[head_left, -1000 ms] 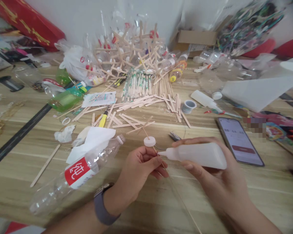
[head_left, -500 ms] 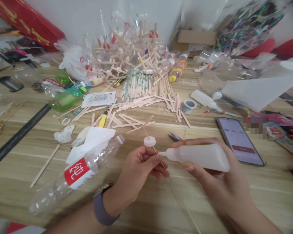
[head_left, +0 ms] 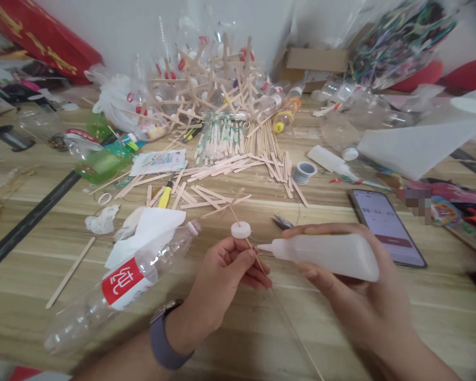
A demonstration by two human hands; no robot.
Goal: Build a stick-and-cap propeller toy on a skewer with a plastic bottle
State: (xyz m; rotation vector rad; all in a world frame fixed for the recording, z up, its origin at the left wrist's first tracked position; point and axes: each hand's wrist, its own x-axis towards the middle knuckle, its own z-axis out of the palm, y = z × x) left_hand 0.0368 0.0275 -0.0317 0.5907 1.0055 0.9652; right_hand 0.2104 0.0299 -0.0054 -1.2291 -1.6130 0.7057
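Note:
My left hand (head_left: 232,270) pinches a thin wooden skewer (head_left: 289,323) that slants from upper left down to the bottom edge. A white bottle cap (head_left: 240,230) is threaded on the skewer just above my fingers. Past the cap, crossed flat wooden sticks (head_left: 227,207) sit at the skewer's top end. My right hand (head_left: 349,291) is wrapped round a translucent white squeeze bottle (head_left: 329,256), held on its side. Its narrow nozzle points left, close to the skewer beneath the cap; whether it touches I cannot tell.
A clear plastic bottle (head_left: 83,312) with a red label lies at left, beside white paper (head_left: 145,233). A phone (head_left: 388,227) lies at right, near pliers (head_left: 282,221). Behind are loose craft sticks (head_left: 222,168), a wire spool (head_left: 304,172), another squeeze bottle (head_left: 329,160) and a bottle-and-stick heap.
The squeeze bottle in my right hand has drawn slightly right, its nozzle tip a little farther from my left fingers. The whole view has shifted slightly.

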